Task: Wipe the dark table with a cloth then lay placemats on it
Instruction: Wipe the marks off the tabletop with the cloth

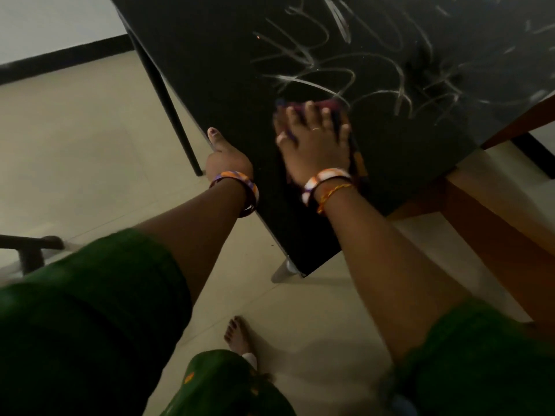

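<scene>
While the right hand presses a dark reddish cloth flat-fingered on the glossy black table, the left hand grips its near-left edge; still wiping, I'd say, far streaks next, no placemats visible.

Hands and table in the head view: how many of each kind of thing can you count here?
Hands: 2, left hand on the table edge, right hand pressing the cloth
Cloths: 1, cloth
Dark tables: 1, table
Bangles: 2, one on each wrist
Placemats: 0 in view
Total: 6
</scene>
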Demonstrator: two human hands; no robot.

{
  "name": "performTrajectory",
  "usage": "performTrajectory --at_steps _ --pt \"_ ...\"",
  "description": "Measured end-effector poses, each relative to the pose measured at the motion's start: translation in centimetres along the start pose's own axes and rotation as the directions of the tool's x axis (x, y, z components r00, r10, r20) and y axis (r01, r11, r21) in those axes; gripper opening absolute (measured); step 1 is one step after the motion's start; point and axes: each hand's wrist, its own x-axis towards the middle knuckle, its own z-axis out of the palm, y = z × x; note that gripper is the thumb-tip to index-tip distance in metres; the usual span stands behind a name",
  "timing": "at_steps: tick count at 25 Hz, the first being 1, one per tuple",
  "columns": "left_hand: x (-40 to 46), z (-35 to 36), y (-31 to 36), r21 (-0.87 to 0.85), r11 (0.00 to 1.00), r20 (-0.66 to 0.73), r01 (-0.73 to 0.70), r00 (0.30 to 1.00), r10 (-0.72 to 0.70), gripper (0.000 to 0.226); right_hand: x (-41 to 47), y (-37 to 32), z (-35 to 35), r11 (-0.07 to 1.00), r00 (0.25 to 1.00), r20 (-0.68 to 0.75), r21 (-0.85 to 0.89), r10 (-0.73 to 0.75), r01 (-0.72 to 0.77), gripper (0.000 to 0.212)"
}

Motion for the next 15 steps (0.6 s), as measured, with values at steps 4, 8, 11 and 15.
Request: performTrajectory --at_steps 4,8,11,15 --pt "0.2 0.0 -0.1 -0.011 1.000 0.010 0.006 1.000 -0.006 0.053 0.2 10.3 -2.5 0.909 0.910 -0.004 0.045 0.414 -0.413 0.054" --pt "0.5 0.1 -0.2 -0.008 1.000 0.000 -0.017 1.000 0.017 0.056 -3.2 5.4 -1.4 0.914 0.913 -0.060 0.043 0.404 -0.402 0.054" --pt "0.8 0.1 -0.4 0.015 0.999 0.003 -0.033 0.999 0.033 0.058 -2.8 -2.9 1.4 0.997 0.996 -0.060 0.033 0.065 -0.063 0.056" --pt "0.6 0.2 -0.3 0.014 1.000 -0.017 -0.019 1.000 0.020 0.057 2.2 3.0 -0.7 0.989 0.989 -0.025 0.014 0.148 -0.148 0.054"
